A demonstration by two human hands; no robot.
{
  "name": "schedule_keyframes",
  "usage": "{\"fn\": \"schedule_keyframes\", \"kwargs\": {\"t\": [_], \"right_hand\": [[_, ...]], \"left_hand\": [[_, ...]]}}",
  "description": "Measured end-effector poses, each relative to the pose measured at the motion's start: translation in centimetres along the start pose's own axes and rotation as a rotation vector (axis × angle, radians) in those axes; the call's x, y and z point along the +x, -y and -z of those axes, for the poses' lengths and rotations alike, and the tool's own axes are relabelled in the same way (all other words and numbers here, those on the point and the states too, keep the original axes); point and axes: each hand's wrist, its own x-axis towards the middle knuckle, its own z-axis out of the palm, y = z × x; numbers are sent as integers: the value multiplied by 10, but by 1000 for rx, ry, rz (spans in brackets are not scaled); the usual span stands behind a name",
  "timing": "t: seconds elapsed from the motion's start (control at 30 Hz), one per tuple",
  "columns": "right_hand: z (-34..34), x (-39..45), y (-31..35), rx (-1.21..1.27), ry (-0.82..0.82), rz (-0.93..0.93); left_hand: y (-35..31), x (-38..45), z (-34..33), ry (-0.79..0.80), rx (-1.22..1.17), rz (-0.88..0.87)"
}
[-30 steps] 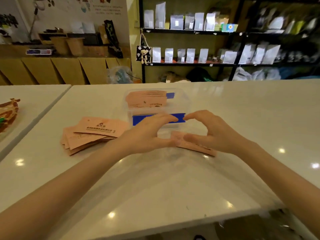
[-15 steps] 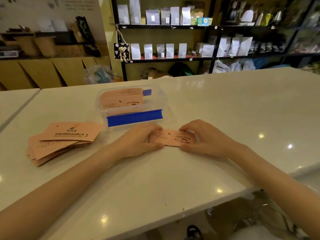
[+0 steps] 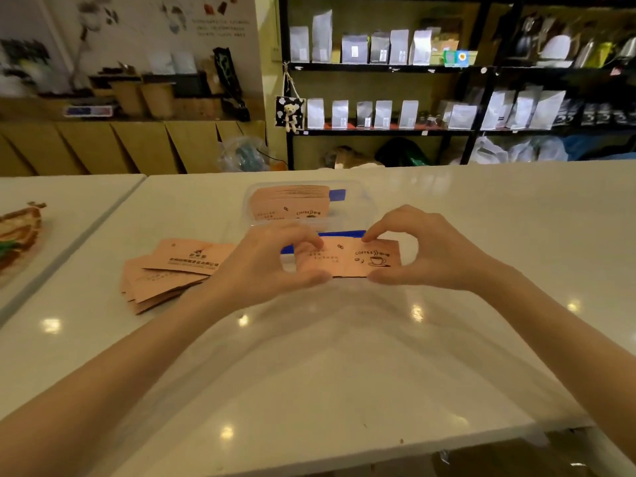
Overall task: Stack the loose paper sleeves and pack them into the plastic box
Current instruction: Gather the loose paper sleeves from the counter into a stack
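Note:
A pink paper sleeve with a coffee cup print is held upright on its long edge just above the white table, facing me. My left hand pinches its left end and my right hand pinches its right end. Right behind it stands the clear plastic box with a blue clip, and a stack of sleeves stands upright inside. A loose fan of sleeves lies flat on the table to the left of my left hand.
The white table runs to a near edge at the bottom right. A second white table lies to the left across a narrow gap, with a brown patterned item on it. Shelves of bags stand behind.
The sleeve lay flat under both hands on the table; now both hands have lifted it upright by its ends in front of the box.

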Motion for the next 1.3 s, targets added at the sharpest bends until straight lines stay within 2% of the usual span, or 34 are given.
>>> {"fn": "schedule_keyframes", "kwargs": {"t": [0.2,0.3,0.53,0.63,0.8,0.9,0.97,1.1,1.2,1.3], "right_hand": [[-13,47,39,41,-46,191],[-33,82,72,55,-1,307],[-67,118,99,-58,138,335],[-78,125,111,-152,180,387],[-87,131,115,-235,258,438],[-90,134,114,-267,317,445],[-86,140,115,-242,341,420],[-77,164,117,-115,480,292],[-76,185,124,-144,645,223],[-81,200,133,-349,835,180]], "left_hand": [[23,-28,55,-163,7,77],[47,-51,86,-250,51,221],[85,-73,97,-241,-51,428],[99,-85,99,-219,-23,470],[111,-94,94,-151,2,516],[110,-96,88,-98,62,476],[109,-94,89,-52,82,483],[115,-79,103,-14,2,611],[131,-66,114,189,-12,781],[143,-58,119,379,-80,920]]}}
